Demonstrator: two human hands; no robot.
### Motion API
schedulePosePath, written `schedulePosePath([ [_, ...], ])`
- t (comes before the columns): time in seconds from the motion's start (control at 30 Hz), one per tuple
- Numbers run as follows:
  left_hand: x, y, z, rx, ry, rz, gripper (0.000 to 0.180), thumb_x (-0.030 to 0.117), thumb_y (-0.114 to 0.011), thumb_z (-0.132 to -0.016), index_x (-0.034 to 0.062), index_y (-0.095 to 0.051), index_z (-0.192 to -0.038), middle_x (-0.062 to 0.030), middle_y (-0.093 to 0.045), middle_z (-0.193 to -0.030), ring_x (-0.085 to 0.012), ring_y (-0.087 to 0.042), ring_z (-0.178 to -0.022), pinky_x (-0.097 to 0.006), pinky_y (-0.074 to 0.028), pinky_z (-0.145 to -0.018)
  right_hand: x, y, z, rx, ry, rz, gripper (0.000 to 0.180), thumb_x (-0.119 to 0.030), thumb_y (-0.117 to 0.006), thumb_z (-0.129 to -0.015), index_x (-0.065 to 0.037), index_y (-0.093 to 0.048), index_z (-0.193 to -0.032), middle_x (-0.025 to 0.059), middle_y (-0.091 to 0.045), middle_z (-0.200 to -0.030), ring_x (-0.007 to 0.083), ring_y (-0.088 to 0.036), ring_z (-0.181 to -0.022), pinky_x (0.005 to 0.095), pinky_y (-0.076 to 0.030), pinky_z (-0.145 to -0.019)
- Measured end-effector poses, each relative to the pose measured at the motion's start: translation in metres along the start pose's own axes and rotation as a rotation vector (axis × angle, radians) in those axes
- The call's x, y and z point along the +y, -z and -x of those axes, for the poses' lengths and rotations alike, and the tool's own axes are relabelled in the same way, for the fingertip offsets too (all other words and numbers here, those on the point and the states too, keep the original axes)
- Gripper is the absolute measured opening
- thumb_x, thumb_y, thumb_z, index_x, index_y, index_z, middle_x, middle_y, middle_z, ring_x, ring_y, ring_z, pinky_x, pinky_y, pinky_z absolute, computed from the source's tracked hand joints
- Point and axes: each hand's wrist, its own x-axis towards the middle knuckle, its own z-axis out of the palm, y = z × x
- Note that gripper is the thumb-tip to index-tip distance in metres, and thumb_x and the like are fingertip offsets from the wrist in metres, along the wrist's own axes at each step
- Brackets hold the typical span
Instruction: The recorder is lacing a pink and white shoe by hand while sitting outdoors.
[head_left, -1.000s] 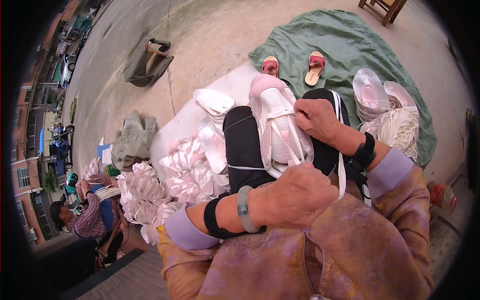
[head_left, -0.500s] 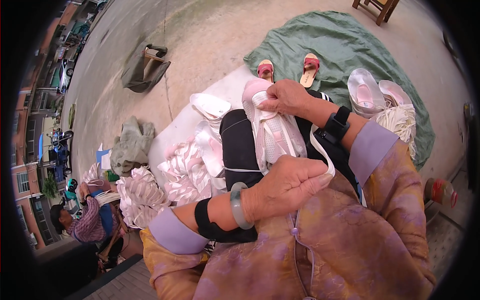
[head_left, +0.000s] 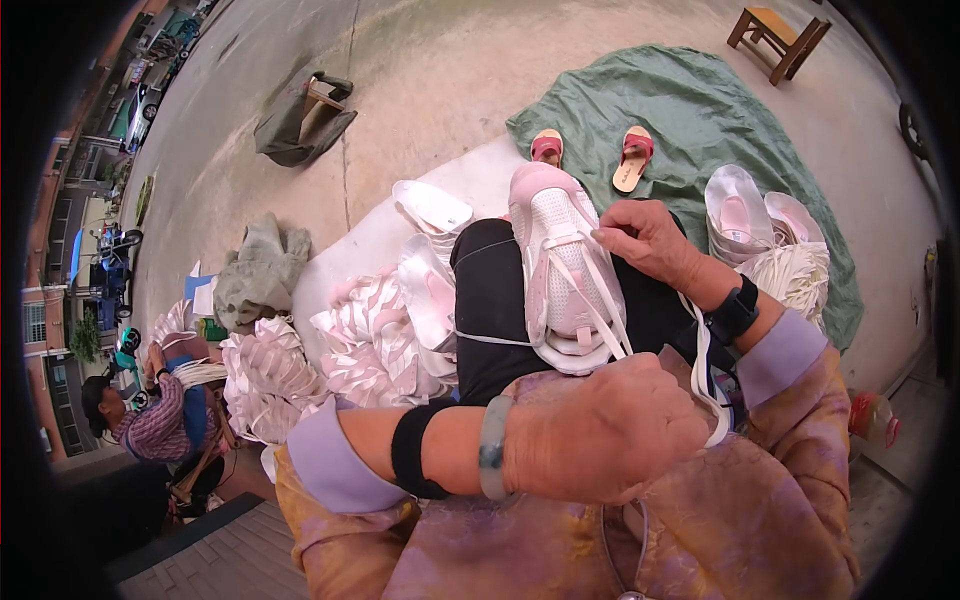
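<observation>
Your pink-and-white sneaker (head_left: 562,268) lies sole-down along your black-clad thigh (head_left: 495,310), its long axis running away from you, toe toward the sandals (head_left: 590,158) on your feet and heel opening toward your body. Your right hand (head_left: 645,240) sits at the sneaker's right side near the top of the lacing, its grip pinched closed on the white lace (head_left: 590,315) with thumb and fingertips. Your left hand (head_left: 600,440) hovers just below the heel, curled into a loose fist; it seems to have the other end of the lace, where a white band (head_left: 705,375) loops past it, but the fingers are turned away from you, so that is hard to confirm. Left of your thigh, stacks of pale shoe uppers (head_left: 370,340) and white soles (head_left: 432,208) lie on a white sheet (head_left: 350,255). More stacked uppers (head_left: 745,215) and a bundle of white laces (head_left: 795,280) rest near the right edge of the green tarp (head_left: 680,110) on the concrete ground. Another person (head_left: 150,420) sits at far left.
</observation>
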Motion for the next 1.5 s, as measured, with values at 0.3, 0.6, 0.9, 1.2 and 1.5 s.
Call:
schedulePosePath([
  [0.3, -0.002, -0.005, -0.01, 0.184, -0.138, -0.006, 0.011, 0.009, -0.056, -0.071, 0.0026, -0.053, -0.08, -0.007, -0.046, -0.072, -0.0249, -0.047, -0.063, -0.035, -0.039, -0.059, -0.03, -0.029, 0.021, 0.024, 0.401, 0.322, 0.018, -0.018, -0.063, -0.077, -0.013, -0.064, -0.094, 0.0059, -0.055, -0.066, 0.0271, -0.056, -0.059, 0.038, -0.041, -0.052],
  [0.6, 0.004, 0.037, 0.053, 0.208, 0.042, 0.162, 0.017, 0.013, -0.061, -0.081, -0.0032, -0.062, -0.087, -0.0142, -0.063, -0.086, -0.0277, -0.061, -0.072, -0.038, -0.049, -0.072, -0.004, 0.04, 0.049, -0.134, 0.261, 0.216, 0.006, -0.014, -0.063, -0.072, -0.008, -0.062, -0.074, 0.0073, -0.057, -0.062, 0.0284, -0.055, -0.057, 0.0382, -0.04, -0.053],
  [0.9, -0.045, 0.064, 0.231, 1.21, 0.876, 0.478, 0.018, 0.013, -0.056, -0.089, -0.004, -0.062, -0.091, -0.0068, -0.06, -0.066, -0.014, -0.058, -0.062, -0.027, -0.048, -0.062, 0.074, 0.113, 0.113, 0.071, -0.149, 0.312, 0.02, -0.014, -0.054, -0.066, -0.002, -0.061, -0.08, 0.0118, -0.058, -0.078, 0.027, -0.056, -0.073, 0.0353, -0.043, -0.068],
  [1.2, -0.091, 0.025, 0.139, 0.63, 0.828, -0.635, 0.037, 0.002, -0.06, -0.077, -0.0016, -0.055, -0.113, -0.0109, -0.063, -0.093, -0.024, -0.061, -0.085, -0.033, -0.047, -0.076, 0.01, 0.023, 0.054, 0.031, 0.294, 0.49, 0.042, 0.0, -0.057, -0.068, -0.005, -0.056, -0.109, 0.011, -0.055, -0.111, 0.0275, -0.053, -0.104, 0.0483, -0.034, -0.099],
  [1.5, -0.115, 0.012, 0.105, 0.248, 0.593, -0.721, 0.032, -0.004, -0.058, -0.074, 0.0027, -0.058, -0.106, -0.0104, -0.062, -0.082, -0.0288, -0.057, -0.073, -0.039, -0.042, -0.07, 0.012, 0.013, 0.052, 0.076, 0.412, 0.536, 0.021, -0.006, -0.063, -0.072, -0.007, -0.057, -0.092, 0.0033, -0.049, -0.064, 0.0231, -0.053, -0.059, 0.0339, -0.04, -0.062],
])
